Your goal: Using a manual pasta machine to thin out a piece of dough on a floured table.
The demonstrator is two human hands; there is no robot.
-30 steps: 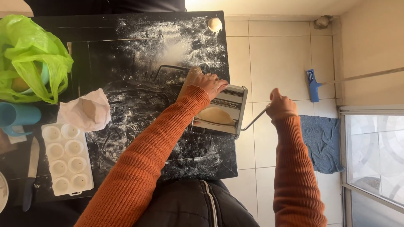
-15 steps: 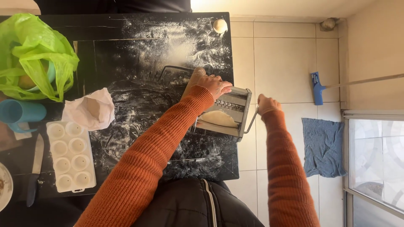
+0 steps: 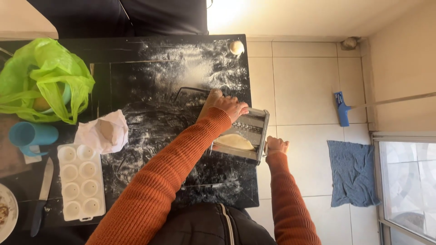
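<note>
Seen from above, a person in an orange knit sweater works a metal pasta roller [image 3: 247, 134] fixed at the right edge of a black, flour-dusted table [image 3: 181, 81], just right of the frame's centre. The left hand [image 3: 225, 105] lies flat over the upper end of the machine, fingers spread and pressing down rather than closed around anything. The right hand [image 3: 276, 145] is curled into a fist hard against the roller's right side, where a crank would sit; what it grips is hidden inside the fingers, so the hold itself cannot be told for certain. A pale sheet of dough [image 3: 234, 141] rests in the machine, between the two hands. A small ball of dough [image 3: 236, 46] sits near the table's upper right corner, well apart from the roller. At the left of the frame are a bright green plastic bag [image 3: 43, 79], a blue cup [image 3: 32, 134] lying on its side, a crumpled white paper bag [image 3: 103, 131], a white egg tray [image 3: 81, 181] and a knife [image 3: 42, 197] beside it. On the pale tiled floor at the right lie a blue cloth [image 3: 354, 172] and, above it, a blue-headed squeegee [image 3: 343, 108] by the wall.
</note>
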